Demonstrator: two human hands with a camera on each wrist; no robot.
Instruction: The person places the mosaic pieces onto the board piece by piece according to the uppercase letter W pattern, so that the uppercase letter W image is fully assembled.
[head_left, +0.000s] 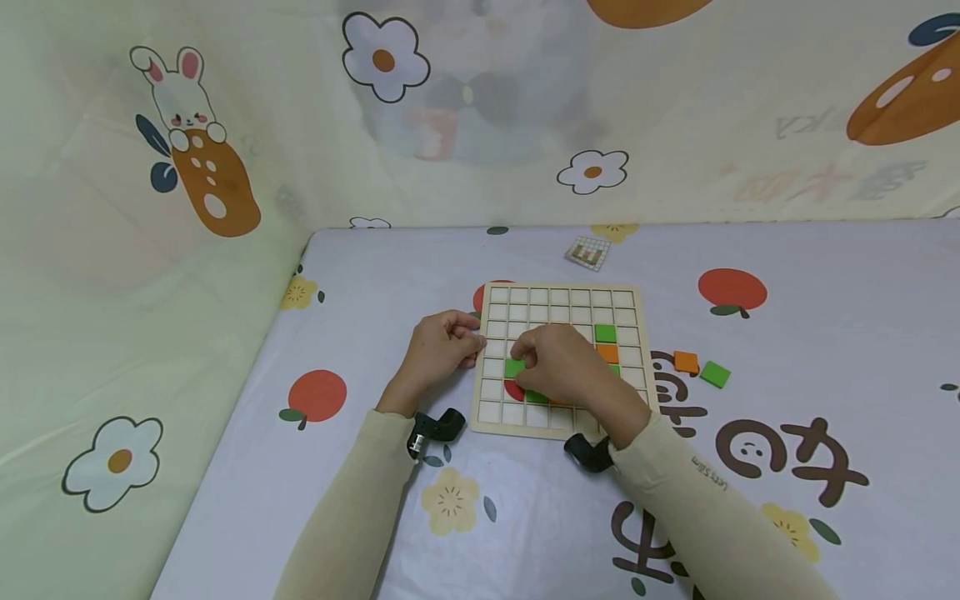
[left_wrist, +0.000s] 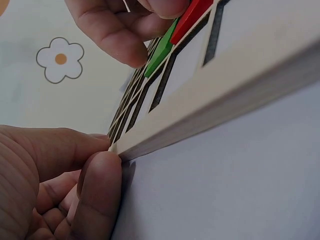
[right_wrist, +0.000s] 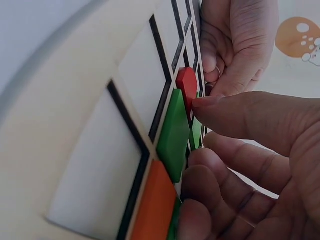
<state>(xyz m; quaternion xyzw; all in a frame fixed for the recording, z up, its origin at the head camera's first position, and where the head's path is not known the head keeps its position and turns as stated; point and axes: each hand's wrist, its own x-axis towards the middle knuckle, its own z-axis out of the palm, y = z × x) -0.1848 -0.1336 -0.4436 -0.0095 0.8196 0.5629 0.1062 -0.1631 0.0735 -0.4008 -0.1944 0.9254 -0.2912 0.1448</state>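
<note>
A square wooden grid board lies on the table with green, orange and red tiles in some cells. My left hand is at its left side, thumb and finger pinching the wooden edge in the left wrist view. Over the lower left cells is my right hand. Its straight thumb touches a red rounded tile, with the other fingers loosely bent beside it. Next to that tile sit a green tile and an orange tile. The right hand hides several middle cells in the head view.
Right of the board lie a loose orange tile and a loose green tile. A small card with a grid pattern is behind the board. Printed cloth covers the table, and a patterned curtain hangs at the back.
</note>
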